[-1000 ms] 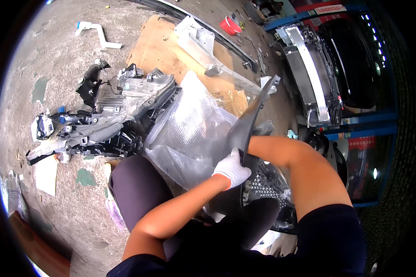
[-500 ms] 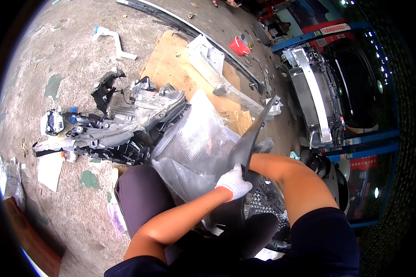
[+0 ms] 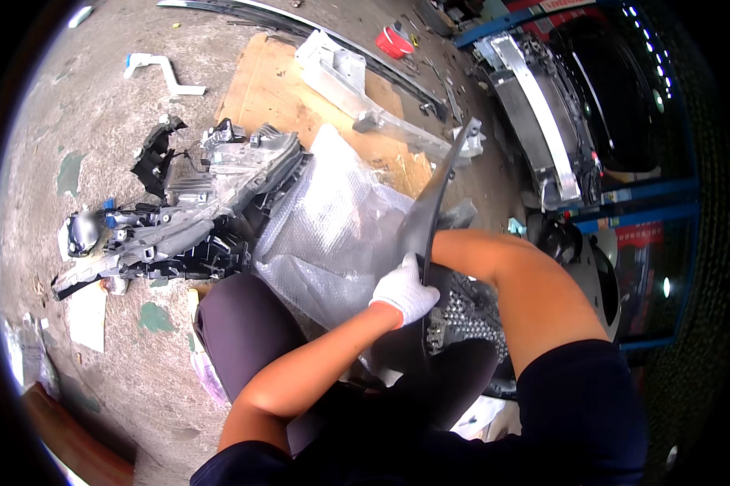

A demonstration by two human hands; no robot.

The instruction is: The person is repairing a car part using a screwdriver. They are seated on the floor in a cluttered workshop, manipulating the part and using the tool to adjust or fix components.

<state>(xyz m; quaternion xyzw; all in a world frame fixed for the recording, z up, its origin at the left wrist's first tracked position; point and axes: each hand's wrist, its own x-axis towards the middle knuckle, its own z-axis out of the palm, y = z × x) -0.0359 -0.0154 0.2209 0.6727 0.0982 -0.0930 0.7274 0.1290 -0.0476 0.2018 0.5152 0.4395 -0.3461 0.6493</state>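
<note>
My left hand [image 3: 406, 290], in a white glove, is closed on the edge of a long, dark plastic car trim panel [image 3: 423, 227]. The panel stands tilted over my lap, with its narrow tip up and to the far right. From the right, my other forearm [image 3: 472, 249] reaches behind it, and the panel hides my right hand. Clear bubble wrap [image 3: 332, 211] lies crumpled just beyond my left hand. Beneath my right arm sits a dark honeycomb grille part [image 3: 472, 312].
Grey and black car body parts [image 3: 219, 202] lie on the floor at left. Behind the wrap, cardboard [image 3: 259, 85] bears a whitish bumper beam [image 3: 340, 89]. Farther back are a long dark strip [image 3: 300, 24] and a red bucket [image 3: 394, 42]. A car's exposed front [image 3: 535, 121] stands at right.
My head view has shifted, so the floor parts sit higher and farther left. My left hand keeps its hold on the trim panel, whose tip now appears higher in view.
</note>
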